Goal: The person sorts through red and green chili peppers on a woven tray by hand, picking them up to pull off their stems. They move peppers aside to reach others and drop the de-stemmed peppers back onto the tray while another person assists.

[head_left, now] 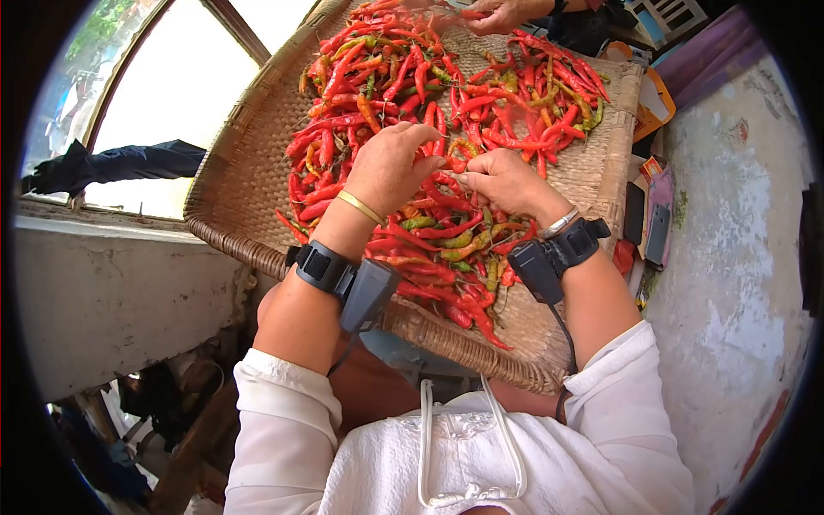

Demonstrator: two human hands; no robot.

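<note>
Mid-frame, our left hand [388,166] pinches a red chilli [420,157]; whether our right hand [513,182] grips one, we can't tell. Light fingers spare skins!

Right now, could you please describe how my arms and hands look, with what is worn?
The left hand and right hand are bare. White sleeves end near the elbows. A gold-coloured bangle is left, a silver-coloured bangle right. Each forearm has a black strap, dark grey box and thin dark cable.
</note>
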